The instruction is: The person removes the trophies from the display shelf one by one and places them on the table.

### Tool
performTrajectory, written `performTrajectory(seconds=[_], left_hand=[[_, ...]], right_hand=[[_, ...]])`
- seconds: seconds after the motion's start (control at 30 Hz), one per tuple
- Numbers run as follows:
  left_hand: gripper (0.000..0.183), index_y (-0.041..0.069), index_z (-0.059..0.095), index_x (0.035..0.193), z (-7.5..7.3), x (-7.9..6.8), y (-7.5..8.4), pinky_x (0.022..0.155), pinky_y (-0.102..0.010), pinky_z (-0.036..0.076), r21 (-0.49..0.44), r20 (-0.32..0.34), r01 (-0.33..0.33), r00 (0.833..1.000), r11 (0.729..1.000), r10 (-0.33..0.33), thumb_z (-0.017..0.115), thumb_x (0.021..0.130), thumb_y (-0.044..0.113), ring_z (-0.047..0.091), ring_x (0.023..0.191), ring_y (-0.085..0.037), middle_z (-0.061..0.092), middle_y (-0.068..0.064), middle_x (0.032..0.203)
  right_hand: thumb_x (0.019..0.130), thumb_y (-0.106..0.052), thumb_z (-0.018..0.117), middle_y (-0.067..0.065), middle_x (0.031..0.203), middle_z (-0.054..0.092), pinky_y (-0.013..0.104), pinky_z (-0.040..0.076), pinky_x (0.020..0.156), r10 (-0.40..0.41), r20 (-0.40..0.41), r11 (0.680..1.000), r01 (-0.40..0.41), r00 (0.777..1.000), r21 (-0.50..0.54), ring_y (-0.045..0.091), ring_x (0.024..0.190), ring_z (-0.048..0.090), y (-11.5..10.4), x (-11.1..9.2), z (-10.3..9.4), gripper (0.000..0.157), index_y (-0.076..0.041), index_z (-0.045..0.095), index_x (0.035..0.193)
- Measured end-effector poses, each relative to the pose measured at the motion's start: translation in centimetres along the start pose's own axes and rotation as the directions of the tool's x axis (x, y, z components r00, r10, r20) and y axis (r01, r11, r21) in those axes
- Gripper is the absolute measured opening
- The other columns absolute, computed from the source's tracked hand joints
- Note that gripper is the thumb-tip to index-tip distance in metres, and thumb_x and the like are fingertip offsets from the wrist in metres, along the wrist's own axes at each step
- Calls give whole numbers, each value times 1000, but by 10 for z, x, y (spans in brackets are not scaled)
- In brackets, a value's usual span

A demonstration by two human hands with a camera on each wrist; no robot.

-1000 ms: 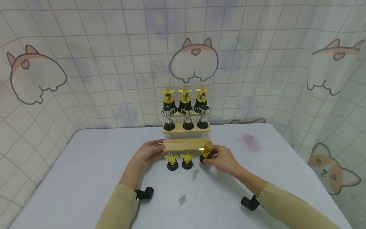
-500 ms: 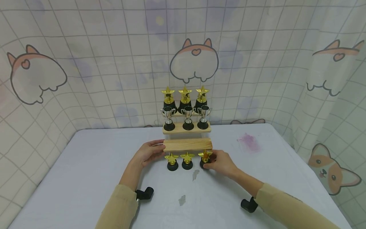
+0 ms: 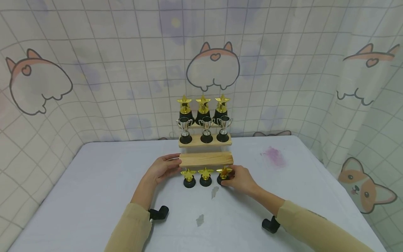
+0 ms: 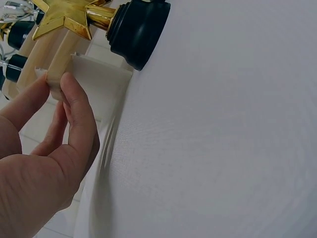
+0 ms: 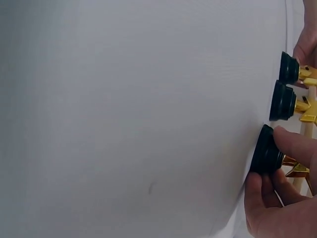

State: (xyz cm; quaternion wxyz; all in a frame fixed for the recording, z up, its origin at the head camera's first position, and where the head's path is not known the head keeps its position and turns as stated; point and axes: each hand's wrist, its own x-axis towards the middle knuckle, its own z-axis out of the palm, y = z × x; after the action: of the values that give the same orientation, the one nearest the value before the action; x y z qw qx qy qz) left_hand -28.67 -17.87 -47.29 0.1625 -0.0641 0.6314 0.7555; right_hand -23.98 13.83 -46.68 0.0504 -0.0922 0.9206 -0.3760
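From where I stand, the wooden rack rises in steps: its back shelf (image 3: 196, 126) carries three tall gold star trophies (image 3: 203, 109), and the middle shelf (image 3: 196, 141) holds three silver cups (image 3: 206, 126). The cups' mouths look dark; I can't tell what lies inside. The left hand (image 3: 163, 168) pinches one end of the front board (image 3: 206, 159) between thumb and fingers. In front of that board, two small star trophies (image 3: 205, 176) stand on the tabletop (image 3: 110, 189). The right hand's (image 3: 241, 179) grip is closed around the black base of the third small trophy (image 3: 224, 173), just beside them, its base down at the cloth. A second ago it was up higher and farther right; the left hand hasn't shifted.
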Motion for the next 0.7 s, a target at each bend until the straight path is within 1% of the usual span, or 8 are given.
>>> performTrajectory(seconds=[0.27, 0.4, 0.53, 0.7], left_hand=[[57, -5, 46, 149, -2, 0, -1, 84, -28, 60, -4, 3, 0, 1000, 1000, 0, 70, 97, 3, 70, 97, -18, 62, -21, 132], [57, -6, 45, 149, -2, 0, -1, 85, -28, 60, -12, 5, -6, 1000, 1000, 6, 69, 97, 2, 70, 97, -18, 61, -23, 131], [57, -6, 46, 148, -1, 0, 0, 86, -29, 59, -13, 2, -6, 1000, 1000, 6, 69, 97, 1, 70, 98, -19, 60, -24, 133], [57, -5, 46, 148, -1, 0, 0, 88, -30, 59, -6, 4, -8, 1000, 1000, 8, 70, 97, 2, 69, 101, -19, 59, -25, 135]], right_hand=[[78, -10, 90, 5, 96, 71, 39, 58, 81, -15, -17, 1000, 14, 1000, -9, 18, 87, 66, -1, 1, 3, 48, 3, 69, 119], [77, -11, 91, 4, 97, 70, 38, 58, 81, -18, -15, 1000, 18, 1000, -4, 19, 88, 65, -1, 0, 2, 50, 2, 69, 120], [76, -8, 92, 3, 96, 69, 37, 57, 80, -27, -9, 999, 27, 1000, 21, 20, 89, 64, -1, -3, -2, 52, 1, 68, 121], [76, -2, 88, 6, 93, 69, 38, 57, 80, -37, -15, 997, 38, 999, 69, 22, 88, 65, 3, -6, -13, 43, 3, 68, 114]])
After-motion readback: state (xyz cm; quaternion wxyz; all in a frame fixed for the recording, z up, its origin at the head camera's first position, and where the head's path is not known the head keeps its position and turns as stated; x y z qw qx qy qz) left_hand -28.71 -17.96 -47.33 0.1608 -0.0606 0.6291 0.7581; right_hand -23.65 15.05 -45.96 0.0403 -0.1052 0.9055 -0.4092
